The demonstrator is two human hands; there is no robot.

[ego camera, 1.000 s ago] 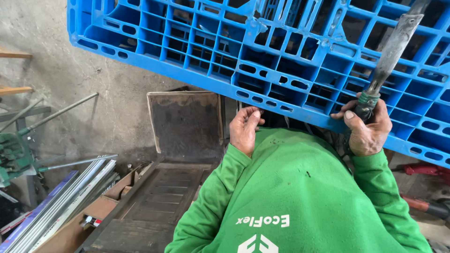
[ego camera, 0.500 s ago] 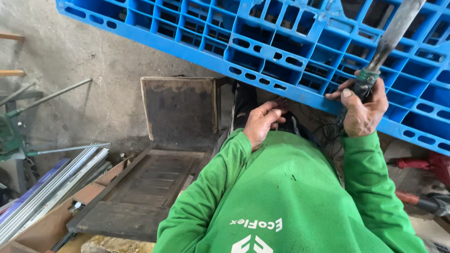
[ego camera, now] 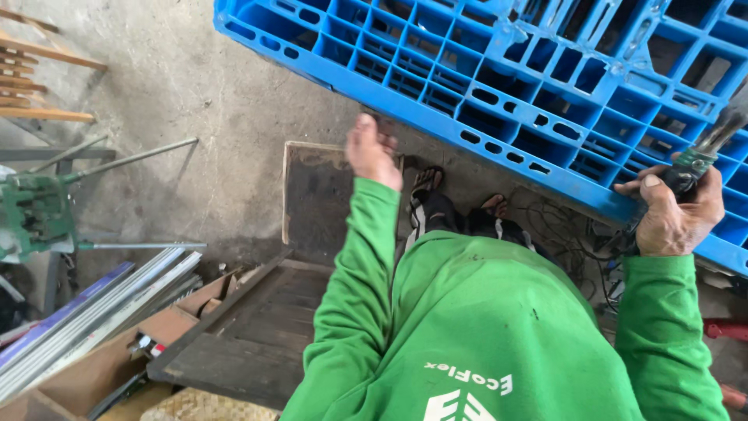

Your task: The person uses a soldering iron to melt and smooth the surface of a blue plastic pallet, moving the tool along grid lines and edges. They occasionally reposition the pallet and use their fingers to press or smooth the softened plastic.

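Head view, looking down: my right hand (ego camera: 676, 218) grips a green-handled tool (ego camera: 705, 152) pressed against the near edge of a tilted blue plastic pallet (ego camera: 499, 86). My left hand (ego camera: 372, 152) reaches toward the pallet's lower edge, fingers loosely curled, holding nothing. My sandalled feet (ego camera: 460, 199) stand beneath. I judge the pallet, unsupported, could slip onto them.

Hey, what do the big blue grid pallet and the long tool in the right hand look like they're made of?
The blue grid pallet looks like moulded plastic: uniform colour, rounded ribs, slight sheen. The long tool in the right hand seems a dull grey metal blade on a dark, possibly rubbery grip; blur leaves that open.
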